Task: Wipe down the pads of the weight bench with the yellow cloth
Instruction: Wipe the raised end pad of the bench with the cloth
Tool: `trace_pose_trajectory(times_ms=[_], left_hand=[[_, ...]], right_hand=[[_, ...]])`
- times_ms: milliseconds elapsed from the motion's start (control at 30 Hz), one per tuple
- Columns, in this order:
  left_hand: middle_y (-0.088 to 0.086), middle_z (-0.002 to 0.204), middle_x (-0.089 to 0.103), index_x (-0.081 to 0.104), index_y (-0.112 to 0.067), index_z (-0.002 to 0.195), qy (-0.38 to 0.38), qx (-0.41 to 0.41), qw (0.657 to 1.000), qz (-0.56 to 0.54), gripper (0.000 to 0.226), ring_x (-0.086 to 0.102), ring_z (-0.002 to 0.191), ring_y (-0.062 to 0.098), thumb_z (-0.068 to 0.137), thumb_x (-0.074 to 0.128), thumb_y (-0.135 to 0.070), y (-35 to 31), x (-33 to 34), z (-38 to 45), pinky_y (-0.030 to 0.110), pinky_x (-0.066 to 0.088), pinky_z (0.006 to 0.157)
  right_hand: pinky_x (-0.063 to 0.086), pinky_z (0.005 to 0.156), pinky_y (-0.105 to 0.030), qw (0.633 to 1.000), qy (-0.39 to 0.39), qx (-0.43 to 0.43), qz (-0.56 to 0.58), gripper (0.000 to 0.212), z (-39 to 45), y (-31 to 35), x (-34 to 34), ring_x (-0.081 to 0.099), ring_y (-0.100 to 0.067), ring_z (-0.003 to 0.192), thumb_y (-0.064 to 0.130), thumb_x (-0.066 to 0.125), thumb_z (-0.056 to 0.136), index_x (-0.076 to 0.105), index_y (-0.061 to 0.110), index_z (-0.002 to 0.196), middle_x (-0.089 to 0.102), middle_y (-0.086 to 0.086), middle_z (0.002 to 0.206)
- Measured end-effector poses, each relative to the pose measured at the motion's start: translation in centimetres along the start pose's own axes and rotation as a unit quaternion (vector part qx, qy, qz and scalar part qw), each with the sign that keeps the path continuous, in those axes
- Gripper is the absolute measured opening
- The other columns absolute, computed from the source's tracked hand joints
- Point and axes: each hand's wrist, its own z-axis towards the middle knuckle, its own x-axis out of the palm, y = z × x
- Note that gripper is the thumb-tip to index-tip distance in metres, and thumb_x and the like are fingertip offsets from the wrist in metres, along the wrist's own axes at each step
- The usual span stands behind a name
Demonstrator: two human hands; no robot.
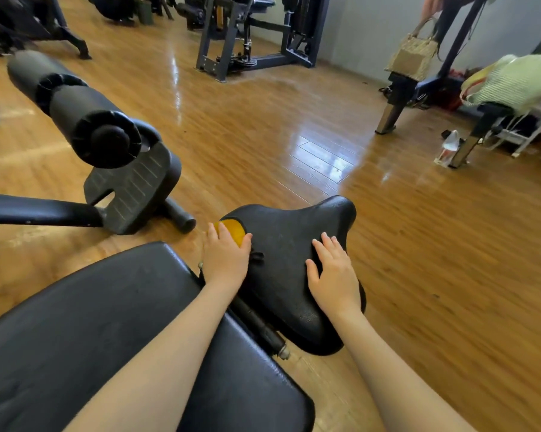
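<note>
Black vinyl fills the near view: the long back pad (113, 332) runs in from the lower left, and both forearms reach over it to the smaller seat pad (291, 269) just beyond. The left hand (225, 260) presses the yellow cloth (233, 230) flat against the seat pad's left edge; its fingers (214, 236) lie straight and close together on top of the cloth, so only a rounded patch of yellow shows past the fingertips. The right hand (334, 272) rests bare on the right side of the same pad, fingers straight and slightly spread, apparently steadying it.

Judging from this, the wipe is working the seat pad, at its edge; the middle and right side under the bare hand probably remain to be covered. Whether the back pad has been cleaned cannot be told, since neither pad shows a wet streak or a clear line between wiped and unwiped.

Further out on the left, the foam leg rollers (76, 104) stand above the footplate (132, 191), well apart from the cloth, and they likely need wiping too. Beyond lies glossy wooden floor (263, 135).
</note>
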Motion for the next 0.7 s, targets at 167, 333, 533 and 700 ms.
trace_pose_trajectory(times_ms=[167, 333, 533, 700], left_hand=[[0.019, 0.122, 0.053, 0.047, 0.000, 0.120, 0.004, -0.050, 0.999, 0.010, 0.055, 0.051, 0.108, 0.033, 0.094, 0.035, -0.047, -0.7, -0.1, 3.2, 0.037, 0.041, 0.076], [0.015, 0.108, 0.059, 0.055, -0.001, 0.108, 0.084, -0.028, 0.996, 0.000, 0.052, 0.052, 0.093, 0.028, 0.094, 0.037, -0.048, -0.6, -2.0, 5.6, 0.030, 0.037, 0.075], [0.004, 0.138, 0.044, 0.038, -0.018, 0.137, 0.193, 0.038, 0.980, -0.038, 0.085, 0.041, 0.126, 0.025, 0.070, 0.062, -0.064, 2.6, -2.4, 5.4, 0.042, 0.037, 0.103], [-0.003, 0.070, 0.054, 0.057, -0.018, 0.079, 0.077, 0.035, 0.994, -0.075, 0.023, 0.054, 0.083, 0.027, 0.091, 0.050, -0.037, 2.3, -1.7, 5.6, 0.029, 0.034, 0.068]], right_hand=[[0.010, 0.113, -0.030, 1.000, -0.005, -0.001, -0.021, 0.046, -0.3, -0.8, 0.1, 0.018, -0.016, 0.142, 0.026, 0.047, 0.093, 0.039, 0.018, 0.138, 0.029, 0.000, 0.150], [0.013, 0.114, -0.030, 1.000, -0.014, -0.003, -0.005, 0.046, 0.1, -0.7, 0.2, 0.020, -0.015, 0.141, 0.025, 0.048, 0.092, 0.041, 0.018, 0.137, 0.031, 0.001, 0.149], [0.017, 0.114, -0.031, 1.000, -0.016, 0.002, 0.008, 0.044, -0.4, -0.7, 0.1, 0.024, -0.014, 0.140, 0.023, 0.051, 0.091, 0.044, 0.018, 0.135, 0.034, 0.001, 0.148], [0.017, 0.114, -0.031, 1.000, -0.015, 0.003, 0.002, 0.045, -0.2, -0.7, 0.0, 0.023, -0.015, 0.140, 0.023, 0.049, 0.091, 0.043, 0.018, 0.136, 0.033, 0.001, 0.148]])
